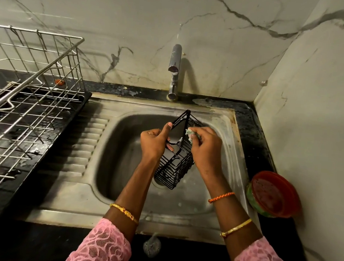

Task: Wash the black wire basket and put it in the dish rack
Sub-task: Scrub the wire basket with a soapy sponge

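A black wire basket [174, 167] hangs tilted over the steel sink bowl [123, 157], its open rim pointing up toward the tap. My left hand [154, 142] grips the basket's left rim with the thumb up along the wire. My right hand [205, 147] is closed on a soapy scrub pad [190, 134] pressed against the basket's right side. The silver wire dish rack [31, 98] stands at the left on a black drip tray [19, 172].
The chrome tap [174, 70] stands behind the bowl with no water running. A red-lidded round container [273, 195] sits on the counter at the right by the marble wall. A grey scrubber [152, 246] lies at the sink's front edge. The ribbed drainboard [76, 153] separates bowl and rack.
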